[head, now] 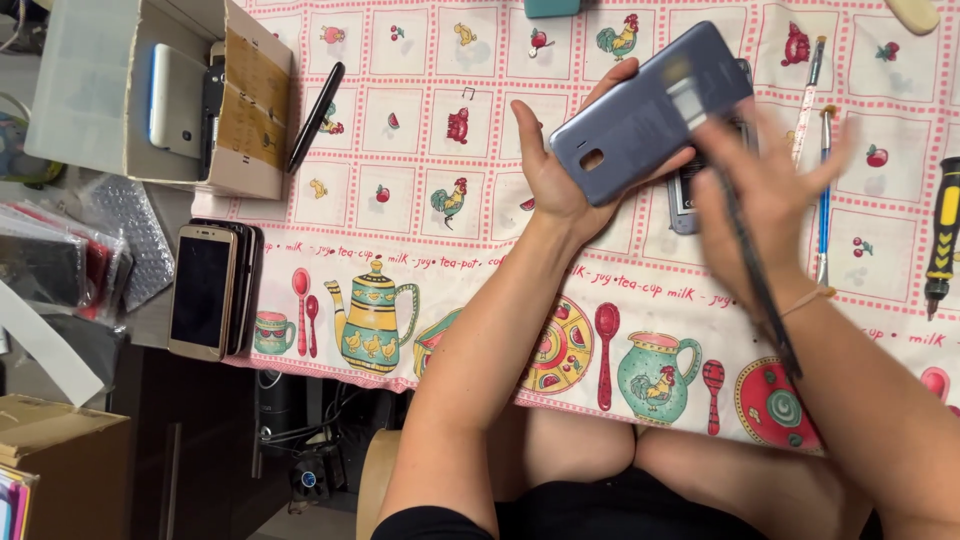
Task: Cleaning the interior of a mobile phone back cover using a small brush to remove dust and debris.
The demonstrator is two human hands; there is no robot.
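Note:
My left hand (552,165) holds a grey-blue phone back cover (645,110) tilted above the patterned tablecloth (420,230). My right hand (770,195) is blurred by motion just right of the cover and grips a thin dark brush (755,270) whose pale tip lies against the cover. Beneath my hands, a phone body (684,200) lies on the cloth, mostly hidden.
A cardboard box (165,95) with phones stands at the back left, a black pen (316,115) beside it. A stack of phones (210,290) lies at the table's left edge. Thin tools (822,180) and a black-yellow screwdriver (942,235) lie at the right.

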